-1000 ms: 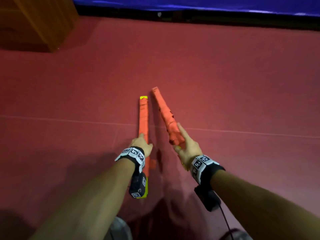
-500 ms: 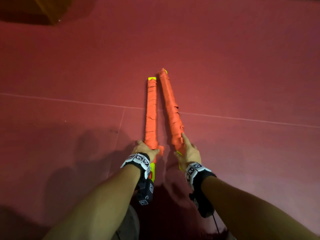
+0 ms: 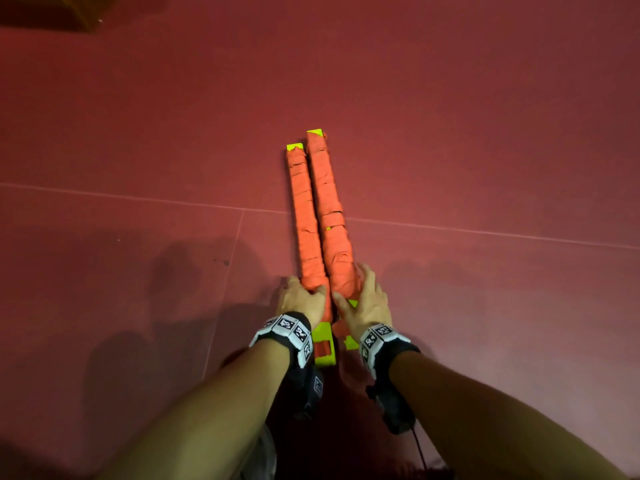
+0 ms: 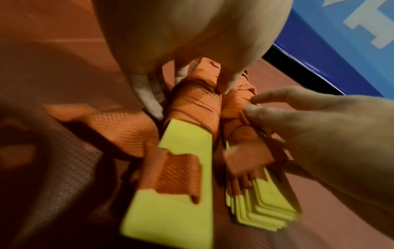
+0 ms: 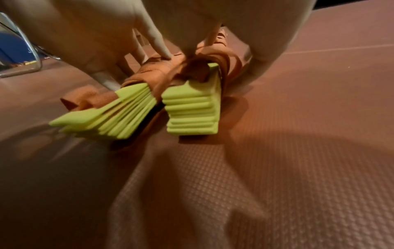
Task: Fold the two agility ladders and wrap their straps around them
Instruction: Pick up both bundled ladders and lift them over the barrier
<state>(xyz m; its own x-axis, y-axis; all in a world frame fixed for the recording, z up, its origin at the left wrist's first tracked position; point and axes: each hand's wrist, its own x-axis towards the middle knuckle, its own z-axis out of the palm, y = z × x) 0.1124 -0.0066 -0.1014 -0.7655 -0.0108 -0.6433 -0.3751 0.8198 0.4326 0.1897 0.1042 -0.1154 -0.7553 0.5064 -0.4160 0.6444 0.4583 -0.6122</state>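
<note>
On the red floor [image 3: 450, 133], in the head view, two ladders [image 3: 306, 216] lie side by side, touching, both wrapped in orange straps. The job looks almost done. The left hand [image 3: 301, 299] grips one, the right hand [image 3: 363, 303] the other. Both wrist views show yellow rungs [image 4: 185, 168] stacked, one strap end [image 4: 119, 128] loose.

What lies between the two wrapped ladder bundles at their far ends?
Nothing: in the head view the left bundle and right bundle lie side by side, touching or nearly so, on the red floor.
</note>
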